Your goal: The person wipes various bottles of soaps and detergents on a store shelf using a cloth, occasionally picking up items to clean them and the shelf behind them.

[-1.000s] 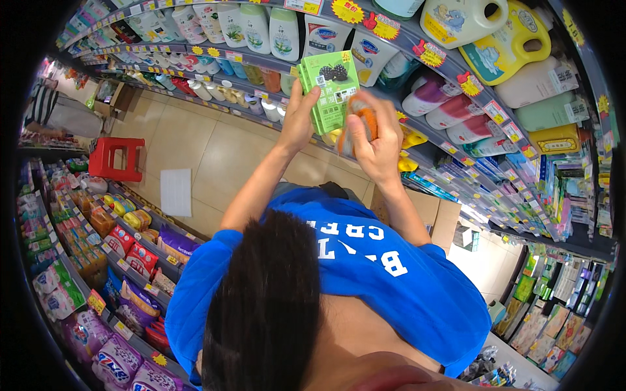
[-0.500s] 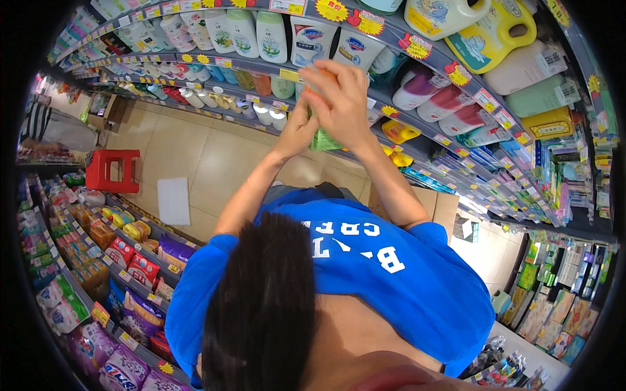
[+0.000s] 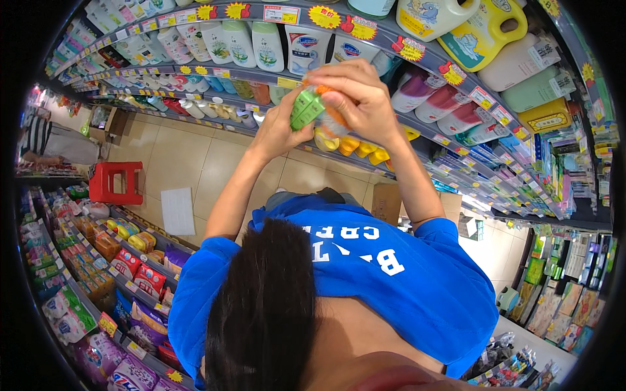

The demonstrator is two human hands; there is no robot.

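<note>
My left hand (image 3: 275, 132) is closed around a small green box or packet (image 3: 306, 109), which is tilted and faces up. Right beside it, my right hand (image 3: 365, 101) is curled with its thumb pressed inward, gripping an orange-and-white thing (image 3: 335, 124) whose kind is blurred and partly covered by the fingers. The two hands are close together in front of the shelf of bottles, and the held things nearly touch or overlap. White bottles with green caps (image 3: 267, 49) and a white-and-blue tube (image 3: 306, 49) stand just beyond my hands.
Curved shelves (image 3: 189, 68) of toiletries with price tags run across the far side. Large yellow jugs (image 3: 482, 39) stand at upper right. A red plastic stool (image 3: 116, 183) and a white sheet (image 3: 177, 211) are on the floor at left. Bagged goods (image 3: 149, 280) fill the lower-left shelves.
My hands have turned and moved slightly apart, bringing the green box's face and the orange-and-white thing into fuller view. The view has shifted slightly.
</note>
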